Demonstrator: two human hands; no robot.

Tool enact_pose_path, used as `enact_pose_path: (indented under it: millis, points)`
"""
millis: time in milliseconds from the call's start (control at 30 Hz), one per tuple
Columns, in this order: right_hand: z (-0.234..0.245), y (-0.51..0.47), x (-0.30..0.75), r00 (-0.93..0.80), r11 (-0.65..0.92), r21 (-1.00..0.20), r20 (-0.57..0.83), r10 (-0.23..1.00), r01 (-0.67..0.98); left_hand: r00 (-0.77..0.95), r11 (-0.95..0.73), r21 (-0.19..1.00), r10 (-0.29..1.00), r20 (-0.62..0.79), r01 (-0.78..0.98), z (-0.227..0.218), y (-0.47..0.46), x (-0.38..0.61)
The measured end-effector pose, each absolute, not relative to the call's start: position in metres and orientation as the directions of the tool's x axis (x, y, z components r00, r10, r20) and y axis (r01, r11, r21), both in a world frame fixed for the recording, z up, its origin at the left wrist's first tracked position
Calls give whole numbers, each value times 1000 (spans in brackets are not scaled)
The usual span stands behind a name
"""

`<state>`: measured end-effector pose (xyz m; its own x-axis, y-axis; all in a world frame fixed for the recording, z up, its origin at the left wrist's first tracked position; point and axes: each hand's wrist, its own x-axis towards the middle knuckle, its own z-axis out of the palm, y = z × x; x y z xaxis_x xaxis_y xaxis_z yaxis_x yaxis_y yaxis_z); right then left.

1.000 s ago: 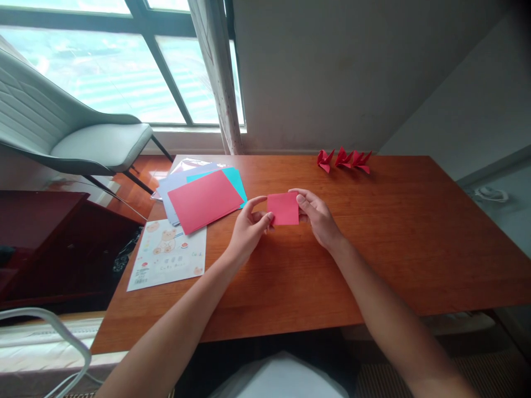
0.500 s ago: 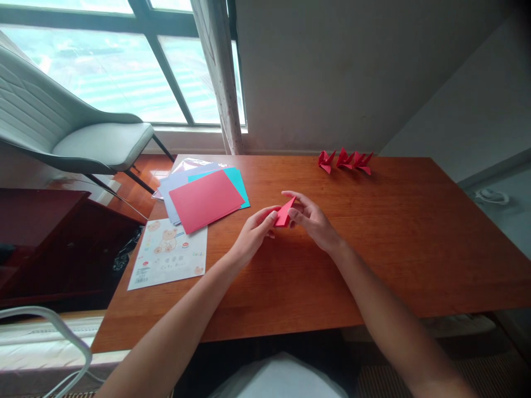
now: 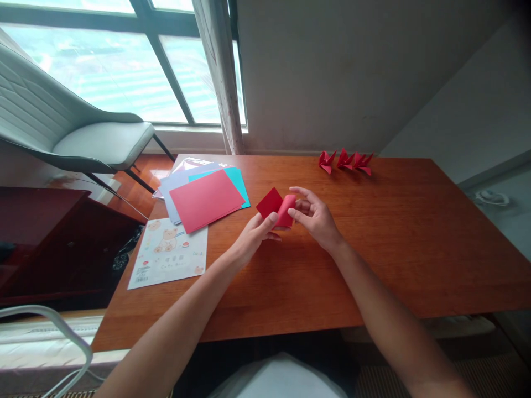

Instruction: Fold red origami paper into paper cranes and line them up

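Note:
A small red paper square [image 3: 275,207] is held just above the middle of the wooden table [image 3: 373,249], bent over on itself so one half curls. My left hand [image 3: 254,233] pinches its lower left edge between thumb and fingers. My right hand [image 3: 316,217] grips its right side, fingers curled round the curling edge. Both hands are closed on the paper.
A fanned stack of coloured sheets [image 3: 205,196], red on top with teal and lilac below, lies at the table's left. A printed packaging sheet [image 3: 169,251] sits in front of it. Three folded red paper cranes [image 3: 344,160] stand at the back. A grey chair [image 3: 83,138] is by the window.
The red square lay flat between both hands a second ago. It was lifted and turned edge-on, and now one half is bent over towards me.

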<state>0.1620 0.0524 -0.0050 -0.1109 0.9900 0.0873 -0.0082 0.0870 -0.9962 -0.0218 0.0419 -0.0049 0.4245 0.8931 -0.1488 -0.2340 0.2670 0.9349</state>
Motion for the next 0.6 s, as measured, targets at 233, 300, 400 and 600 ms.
enact_pose_path:
  millis: [233,300,400,600]
  points:
    - [-5,57,165,37,53,-995,50,998,-81,271,290,907,940,-209,-305,-2,48,-26]
    - [-4,57,165,32,45,-995,42,999,-91,250,301,898,941,-226,-320,-2,48,-26]
    - [-2,56,164,36,46,-996,44,998,-81,219,310,879,945,-243,-363,-3,48,-25]
    - [-4,58,164,86,21,-996,13,996,-84,200,284,874,955,-220,-395,-2,48,-23]
